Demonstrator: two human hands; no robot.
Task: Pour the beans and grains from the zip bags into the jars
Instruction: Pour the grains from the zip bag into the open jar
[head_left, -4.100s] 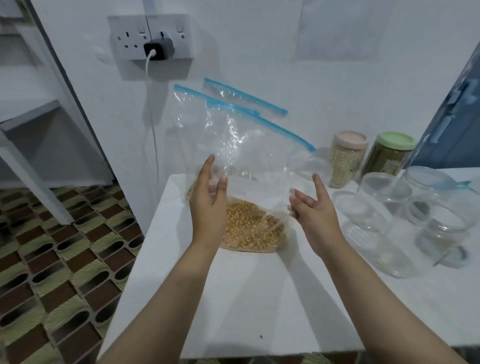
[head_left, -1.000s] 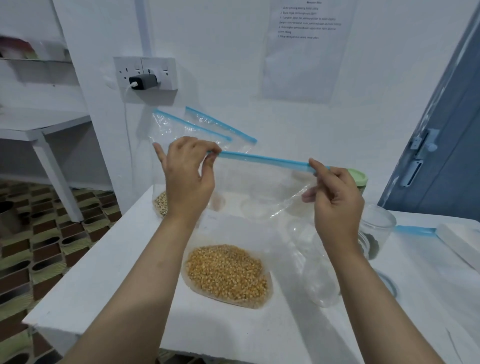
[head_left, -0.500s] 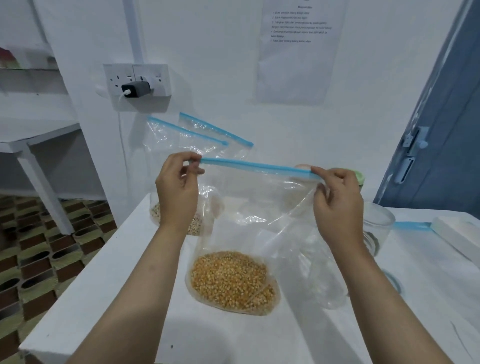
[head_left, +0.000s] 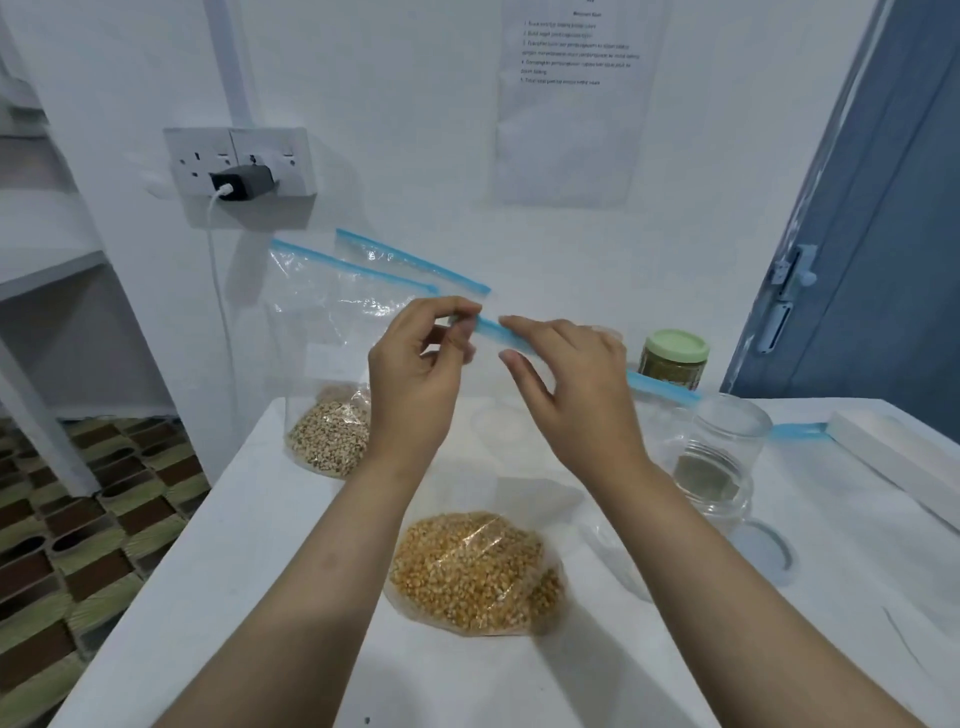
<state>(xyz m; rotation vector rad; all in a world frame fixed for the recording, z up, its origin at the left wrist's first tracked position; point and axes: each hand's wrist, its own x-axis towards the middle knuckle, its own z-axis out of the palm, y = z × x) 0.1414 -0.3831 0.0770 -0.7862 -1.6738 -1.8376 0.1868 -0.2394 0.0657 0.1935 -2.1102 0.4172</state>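
The clear plastic zip bag holding yellow corn kernels (head_left: 470, 569) sits with its heavy bottom on the white tabletop (head_left: 270, 597) in front of the person, its upper part held up in the air by the blue zip strip (head_left: 491, 328). The left hand (head_left: 415, 374) pinches that strip near its left end between thumb and curled fingertips, and the right hand (head_left: 566, 384) is closed over the strip just beside it, thumb underneath and fingers draped over the top, so both hands grip the seal close together. The step in hand looks like prising the zip open; to do it well, each hand should probably take one lip of the seal and pull apart gently from this one spot, then run the opening along the strip, keeping the kernels' weight resting on the table so nothing spills. The clear empty plastic jar (head_left: 719, 457) stands open near the right forearm, ready to receive, its clear round lid (head_left: 763, 553) lying flat beside it; a jar with a pale green lid (head_left: 674, 364) stands behind. A second clear zip bag of pale beige grains (head_left: 328, 431) leans against the wall at the back left. Compared with half a second ago, the hands are no longer at opposite ends of the strip: the right hand has come across to meet the left.
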